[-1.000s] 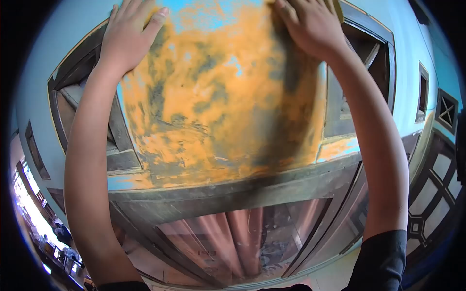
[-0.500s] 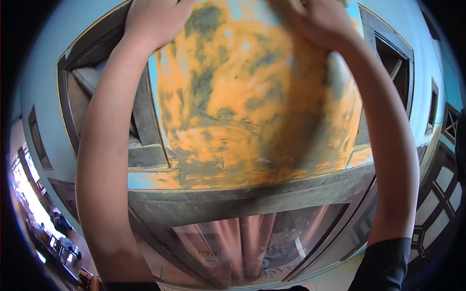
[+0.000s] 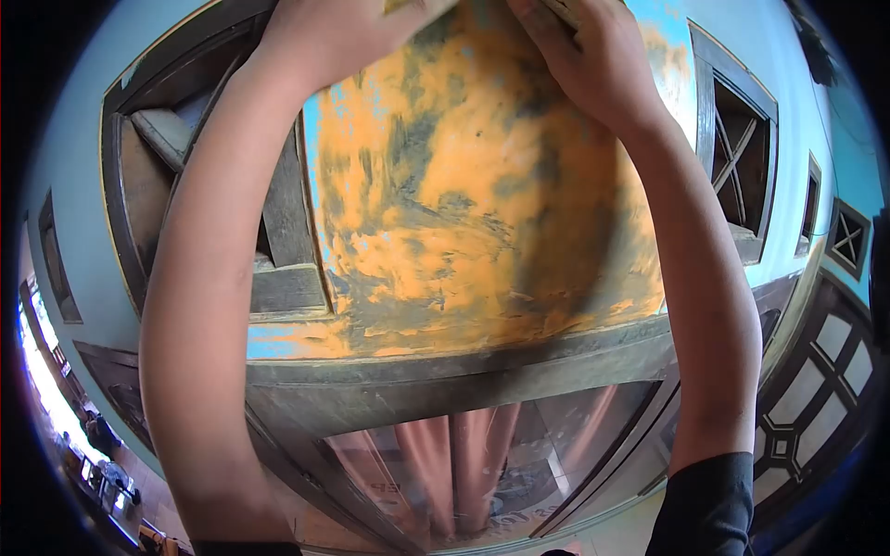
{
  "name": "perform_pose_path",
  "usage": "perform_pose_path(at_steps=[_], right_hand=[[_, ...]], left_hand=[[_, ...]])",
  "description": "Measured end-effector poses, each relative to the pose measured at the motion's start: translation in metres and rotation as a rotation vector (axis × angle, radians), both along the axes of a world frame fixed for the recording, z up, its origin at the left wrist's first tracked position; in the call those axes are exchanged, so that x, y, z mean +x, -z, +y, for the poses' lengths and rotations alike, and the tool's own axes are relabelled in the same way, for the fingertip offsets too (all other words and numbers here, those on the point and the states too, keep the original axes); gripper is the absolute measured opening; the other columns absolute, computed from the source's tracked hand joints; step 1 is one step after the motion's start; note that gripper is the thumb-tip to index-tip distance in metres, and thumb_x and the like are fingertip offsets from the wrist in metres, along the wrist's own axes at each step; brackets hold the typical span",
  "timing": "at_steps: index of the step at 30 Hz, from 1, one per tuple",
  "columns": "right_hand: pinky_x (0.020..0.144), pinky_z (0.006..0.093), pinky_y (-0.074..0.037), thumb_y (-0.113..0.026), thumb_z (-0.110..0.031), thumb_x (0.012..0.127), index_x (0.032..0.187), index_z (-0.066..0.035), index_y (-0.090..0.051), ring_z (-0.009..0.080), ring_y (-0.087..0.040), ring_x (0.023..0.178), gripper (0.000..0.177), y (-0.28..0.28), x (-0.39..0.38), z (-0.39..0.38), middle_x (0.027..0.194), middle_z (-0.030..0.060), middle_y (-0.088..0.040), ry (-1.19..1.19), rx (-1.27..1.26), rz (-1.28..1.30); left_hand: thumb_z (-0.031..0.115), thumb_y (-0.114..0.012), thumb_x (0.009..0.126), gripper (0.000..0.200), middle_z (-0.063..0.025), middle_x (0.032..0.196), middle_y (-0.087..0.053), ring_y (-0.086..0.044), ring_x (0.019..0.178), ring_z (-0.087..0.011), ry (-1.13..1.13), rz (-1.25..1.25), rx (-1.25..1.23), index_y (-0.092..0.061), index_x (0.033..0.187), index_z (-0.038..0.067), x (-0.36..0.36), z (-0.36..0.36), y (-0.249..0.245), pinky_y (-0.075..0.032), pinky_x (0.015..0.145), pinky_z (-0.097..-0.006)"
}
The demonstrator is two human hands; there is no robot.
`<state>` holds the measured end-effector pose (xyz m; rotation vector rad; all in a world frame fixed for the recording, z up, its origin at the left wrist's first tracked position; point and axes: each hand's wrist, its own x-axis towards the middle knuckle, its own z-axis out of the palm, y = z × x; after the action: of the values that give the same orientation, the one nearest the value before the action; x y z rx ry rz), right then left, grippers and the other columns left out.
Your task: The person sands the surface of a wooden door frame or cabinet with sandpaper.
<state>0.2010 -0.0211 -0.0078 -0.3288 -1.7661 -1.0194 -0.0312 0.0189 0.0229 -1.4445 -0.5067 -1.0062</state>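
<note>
Both of my arms reach up to a wall panel [image 3: 436, 213] patched with orange and dark grey over blue paint. My left hand [image 3: 338, 37] is at its upper left, partly cut off by the frame's top edge, with a yellowish bit of something showing by the thumb. On the upper right, my right hand [image 3: 598, 60] is closed, fingers curled round a small tan-edged thing [image 3: 562, 13]; I cannot tell what it is. A dark shadow falls on the panel below the right hand.
Dark wooden window frames [image 3: 295, 218] flank the panel, with a crossed lattice opening [image 3: 737, 153] on the right. Below runs a wooden beam [image 3: 445, 371] over glass with pinkish curtains [image 3: 487, 463] behind. A panelled door [image 3: 816, 389] stands far right.
My right hand has moved left and down across the panel, toward my left hand. My left hand has shifted right. The view has turned slightly.
</note>
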Motion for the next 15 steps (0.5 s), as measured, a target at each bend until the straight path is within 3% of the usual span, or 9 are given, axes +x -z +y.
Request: perform_pose_path(at_steps=[2,7,11,13,15], right_hand=[[0.100,0.0477,-0.046,-0.067,-0.008,0.093,0.112,-0.005,-0.071,0.0345,-0.060,0.110,0.020,-0.001,0.005,0.004,0.106,0.0146,-0.068,0.106,0.278,-0.050],[0.092,0.0434,-0.050,-0.072,-0.010,0.089,0.106,-0.008,-0.074,0.0339,-0.060,0.103,0.018,0.003,0.010,0.006,0.104,0.0125,-0.066,0.154,0.231,0.107],[0.090,0.0420,-0.052,-0.073,-0.010,0.088,0.108,-0.009,-0.074,0.0332,-0.061,0.104,0.020,0.001,0.010,0.012,0.108,0.0118,-0.066,0.156,0.325,0.214],[0.089,0.0408,-0.053,-0.073,-0.010,0.089,0.111,-0.008,-0.074,0.0331,-0.063,0.106,0.022,0.005,0.009,0.008,0.111,0.0123,-0.067,0.119,0.224,0.213],[0.089,0.0399,-0.054,-0.073,-0.010,0.089,0.113,-0.008,-0.073,0.0330,-0.066,0.107,0.024,0.005,0.009,0.004,0.114,0.0131,-0.067,0.073,0.124,0.191]], left_hand=[[0.044,-0.044,0.107,0.051,-0.0076,0.161,-0.044,-0.035,0.152,-0.0331,0.027,0.141,0.054,-0.049,0.154,0.024,-0.002,-0.003,0.005,-0.023,0.127,-0.0528],[0.025,-0.067,0.094,0.038,-0.0084,0.143,-0.063,-0.048,0.143,-0.0330,0.107,0.222,0.065,-0.068,0.132,0.016,0.005,-0.013,0.012,-0.037,0.121,-0.0504],[0.020,-0.072,0.089,0.027,-0.0079,0.129,-0.069,-0.059,0.128,-0.0316,0.179,0.246,0.177,-0.072,0.114,0.010,0.007,-0.003,0.013,-0.047,0.111,-0.0468],[0.018,-0.074,0.087,0.023,-0.0081,0.123,-0.071,-0.062,0.122,-0.0313,0.234,0.291,0.204,-0.073,0.108,0.008,0.010,0.000,0.012,-0.050,0.106,-0.0456],[0.023,-0.074,0.088,0.026,-0.0098,0.128,-0.069,-0.060,0.127,-0.0328,0.227,0.314,0.187,-0.072,0.109,0.008,0.011,0.000,0.011,-0.049,0.108,-0.0459]])
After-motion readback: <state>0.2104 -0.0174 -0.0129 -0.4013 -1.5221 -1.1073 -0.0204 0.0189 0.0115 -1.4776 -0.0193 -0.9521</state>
